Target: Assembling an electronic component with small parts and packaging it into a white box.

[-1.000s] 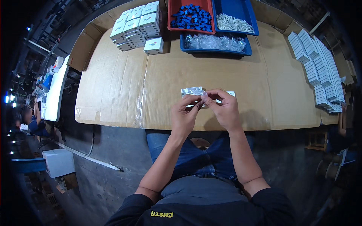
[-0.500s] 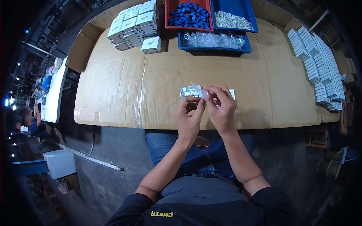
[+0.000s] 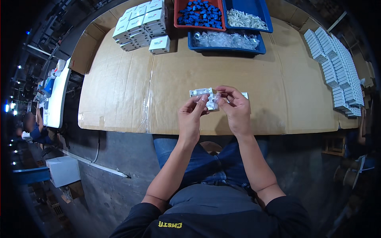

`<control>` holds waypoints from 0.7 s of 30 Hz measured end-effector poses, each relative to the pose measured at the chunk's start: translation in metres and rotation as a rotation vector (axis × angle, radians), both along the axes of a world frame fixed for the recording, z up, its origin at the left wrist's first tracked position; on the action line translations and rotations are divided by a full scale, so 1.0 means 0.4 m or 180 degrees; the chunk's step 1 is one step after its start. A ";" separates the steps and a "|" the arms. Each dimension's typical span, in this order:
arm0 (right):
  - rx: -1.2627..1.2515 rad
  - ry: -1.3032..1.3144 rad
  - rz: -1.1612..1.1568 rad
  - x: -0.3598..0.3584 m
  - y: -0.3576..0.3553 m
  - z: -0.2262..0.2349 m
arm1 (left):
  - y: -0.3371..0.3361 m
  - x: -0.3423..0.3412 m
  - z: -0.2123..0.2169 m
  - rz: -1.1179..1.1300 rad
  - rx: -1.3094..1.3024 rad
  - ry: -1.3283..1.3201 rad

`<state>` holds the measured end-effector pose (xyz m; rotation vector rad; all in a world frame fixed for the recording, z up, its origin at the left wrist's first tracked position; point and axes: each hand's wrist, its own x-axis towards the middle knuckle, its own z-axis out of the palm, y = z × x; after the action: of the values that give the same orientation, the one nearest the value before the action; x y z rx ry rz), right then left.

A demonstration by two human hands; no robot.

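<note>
Hidden: the clear packet's [image 3: 212,101] contents are too small to make out.
Left hand [image 3: 191,116]: fingertips pinch the packet's left edge.
Right hand [image 3: 235,109]: grips its right side.
Packet: between both hands, just above the counter [image 3: 166,87].

A small clear plastic bag [image 3: 212,101] sits between the fingertips of the left hand [image 3: 191,117] and the right hand [image 3: 237,110], held just above the near edge of the cardboard-covered tabletop [image 3: 174,79]. It is crinkled and see-through, with something pale inside that is too small to make out. A flat white piece [image 3: 201,92] shows just behind it on the left, and another white edge [image 3: 245,95] peeks out past the right hand.
</note>
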<state>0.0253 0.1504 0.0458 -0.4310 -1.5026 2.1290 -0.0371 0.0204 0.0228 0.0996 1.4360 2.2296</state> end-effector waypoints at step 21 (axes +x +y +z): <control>0.1090 -0.0791 0.0207 0.011 0.036 -0.009 | -0.022 -0.089 0.076 -0.0682 -0.2312 0.4233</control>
<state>0.0296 0.1650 0.0421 -0.5408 -2.0022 1.8638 -0.0727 0.0116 0.0531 1.5866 2.5608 1.2017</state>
